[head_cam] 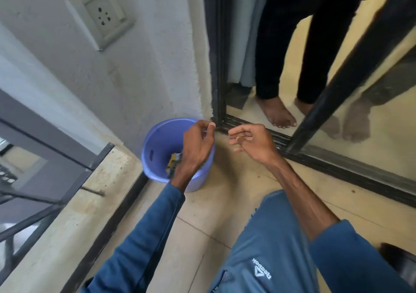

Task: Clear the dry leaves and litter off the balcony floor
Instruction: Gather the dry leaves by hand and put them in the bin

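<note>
Lilac plastic bucket [155, 148] sits beneath my left hand [198, 146] so scraps drop onto the yellow-and-dark litter [174, 161] inside. Its fingertips [211, 125] are bunched; whether they pinch anything I cannot tell. My right hand [249, 141] hangs loosely curled, empty.

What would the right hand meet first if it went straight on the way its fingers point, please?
Probably the left hand, held over the blue bucket; the right hand points at it across a gap, though depth is unclear.

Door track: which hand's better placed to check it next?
Right. The right hand hovers beside the door track, loosely curled and empty; the left hand is over the blue bucket.
</note>
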The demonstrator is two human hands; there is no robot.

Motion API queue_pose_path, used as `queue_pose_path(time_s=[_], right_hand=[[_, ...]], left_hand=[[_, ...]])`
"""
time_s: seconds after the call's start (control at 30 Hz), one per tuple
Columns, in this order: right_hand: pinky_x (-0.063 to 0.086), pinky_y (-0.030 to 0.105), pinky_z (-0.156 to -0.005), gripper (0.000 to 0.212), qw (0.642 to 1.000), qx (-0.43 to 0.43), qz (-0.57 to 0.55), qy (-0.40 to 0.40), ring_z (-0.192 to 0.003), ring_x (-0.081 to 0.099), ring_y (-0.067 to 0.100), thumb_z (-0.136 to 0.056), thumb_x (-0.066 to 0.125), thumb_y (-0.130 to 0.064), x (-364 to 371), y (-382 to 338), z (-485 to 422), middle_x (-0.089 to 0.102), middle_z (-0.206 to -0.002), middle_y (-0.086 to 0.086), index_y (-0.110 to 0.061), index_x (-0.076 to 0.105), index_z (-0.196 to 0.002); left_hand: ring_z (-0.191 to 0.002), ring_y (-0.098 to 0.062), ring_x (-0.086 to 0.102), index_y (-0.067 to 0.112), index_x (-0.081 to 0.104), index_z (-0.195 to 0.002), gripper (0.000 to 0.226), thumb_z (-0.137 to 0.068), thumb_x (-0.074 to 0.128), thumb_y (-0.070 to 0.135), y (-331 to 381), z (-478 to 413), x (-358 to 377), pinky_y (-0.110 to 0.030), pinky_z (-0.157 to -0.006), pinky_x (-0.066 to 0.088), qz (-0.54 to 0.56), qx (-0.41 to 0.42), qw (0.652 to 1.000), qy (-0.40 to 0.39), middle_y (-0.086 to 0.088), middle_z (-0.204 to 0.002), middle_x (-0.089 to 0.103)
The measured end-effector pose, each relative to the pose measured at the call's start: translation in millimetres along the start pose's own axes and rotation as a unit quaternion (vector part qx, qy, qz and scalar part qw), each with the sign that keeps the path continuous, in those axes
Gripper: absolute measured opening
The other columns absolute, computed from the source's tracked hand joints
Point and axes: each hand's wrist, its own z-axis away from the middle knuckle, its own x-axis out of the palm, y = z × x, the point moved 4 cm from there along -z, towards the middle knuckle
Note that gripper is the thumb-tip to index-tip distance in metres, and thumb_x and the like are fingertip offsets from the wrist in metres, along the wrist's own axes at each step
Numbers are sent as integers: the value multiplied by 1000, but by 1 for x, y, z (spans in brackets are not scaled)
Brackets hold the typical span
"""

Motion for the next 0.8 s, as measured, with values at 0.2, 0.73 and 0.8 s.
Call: queue_pose_path(time_s=[0.2,0.73,0.8], right_hand=[[59,27,-57,34,990,34,27,134,-70,73,14,-91,54,13,-151,42,84,75,-95,13,-16,72,-89],[58,28,-53,12,789,270,-137,534,-57,65,16,-87,66,2,-310,261,368,73,-70,10,-5,75,-81],[52,26,-49,11,758,285,-171,562,-58,66,20,-84,66,6,-307,265,412,72,-73,14,1,74,-90]], left_hand=[[-83,-8,73,31,70,-84,15,-92,59,39,93,55,122,-38,-86,60,78,85,977,-179,10,-86,77],[-86,-6,69,27,72,-85,15,-90,61,18,191,342,393,-18,-76,54,-6,229,798,-557,11,-92,76],[-84,-4,68,28,71,-84,17,-92,62,16,198,371,396,-12,-72,49,-4,248,778,-577,13,-89,74]])
